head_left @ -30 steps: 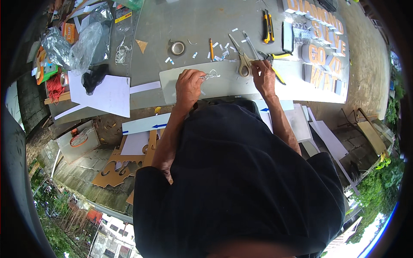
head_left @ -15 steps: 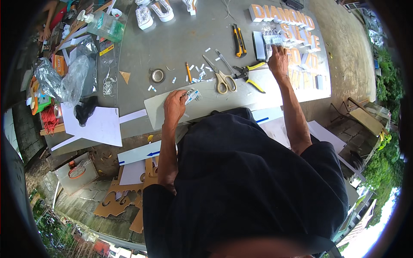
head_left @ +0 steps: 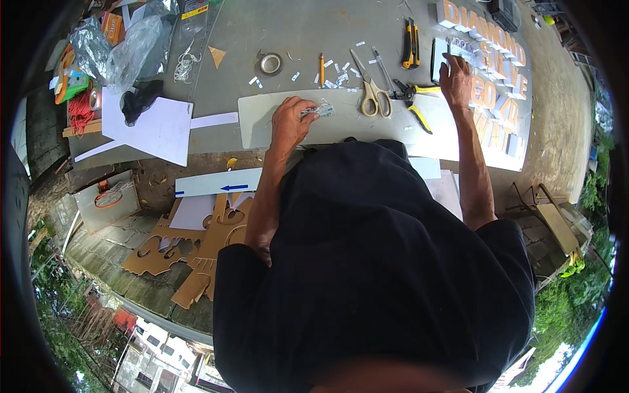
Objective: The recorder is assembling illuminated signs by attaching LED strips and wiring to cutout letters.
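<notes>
My left hand (head_left: 289, 122) is closed on a small bundle of wired strips (head_left: 322, 109), whitish with light blue, over the pale board (head_left: 255, 124). My right hand (head_left: 457, 85) is at the near edge of a larger heap of wired strips (head_left: 461, 48), fingers spread and partly covering it. Whether its fingertips touch the heap I cannot tell. Left of those fingers lies a dark-edged flat case (head_left: 438, 60). Between my hands are scissors (head_left: 375, 99), yellow-handled wire strippers (head_left: 410, 95) and a pen-like tool (head_left: 381, 64).
Block letters (head_left: 485, 95) stand at the right. A utility knife (head_left: 411, 44), pencil (head_left: 322, 69), tape roll (head_left: 270, 63) and small paper scraps (head_left: 341, 80) lie on the grey table (head_left: 295, 26). Plastic bags (head_left: 134, 56) and white sheets (head_left: 151, 128) fill the left side.
The view has shifted, so the table things appear farther right and higher. My right hand's fingers are spread more at the heap; my left hand still grips its bundle.
</notes>
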`<state>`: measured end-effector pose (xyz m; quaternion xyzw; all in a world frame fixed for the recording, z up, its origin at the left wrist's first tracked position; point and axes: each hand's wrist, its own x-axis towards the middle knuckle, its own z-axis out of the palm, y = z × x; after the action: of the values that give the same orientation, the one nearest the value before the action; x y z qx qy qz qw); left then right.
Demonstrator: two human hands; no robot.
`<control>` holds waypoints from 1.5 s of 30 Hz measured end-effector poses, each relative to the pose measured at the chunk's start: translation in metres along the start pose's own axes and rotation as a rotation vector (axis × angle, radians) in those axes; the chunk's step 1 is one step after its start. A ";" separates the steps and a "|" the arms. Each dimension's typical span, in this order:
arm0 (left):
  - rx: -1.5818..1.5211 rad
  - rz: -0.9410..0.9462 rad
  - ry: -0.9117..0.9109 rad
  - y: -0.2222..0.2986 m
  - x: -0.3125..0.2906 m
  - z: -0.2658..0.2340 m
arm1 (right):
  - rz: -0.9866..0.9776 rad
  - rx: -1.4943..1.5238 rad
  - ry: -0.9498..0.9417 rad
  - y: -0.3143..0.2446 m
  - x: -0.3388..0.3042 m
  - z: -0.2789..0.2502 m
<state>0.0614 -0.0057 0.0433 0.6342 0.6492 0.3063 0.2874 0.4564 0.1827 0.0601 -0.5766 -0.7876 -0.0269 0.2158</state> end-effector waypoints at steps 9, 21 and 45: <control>-0.093 -0.071 0.072 0.006 -0.014 0.001 | 0.126 0.521 -0.266 -0.112 -0.048 -0.004; -0.067 -0.099 0.102 -0.001 -0.015 0.004 | 0.008 0.568 -0.524 -0.130 -0.090 -0.012; 0.020 0.025 0.156 0.007 0.003 0.017 | 0.150 0.135 -0.364 -0.085 -0.107 0.004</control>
<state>0.0790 -0.0017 0.0374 0.6193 0.6647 0.3515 0.2257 0.4026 0.0590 0.0342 -0.6132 -0.7684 0.1467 0.1095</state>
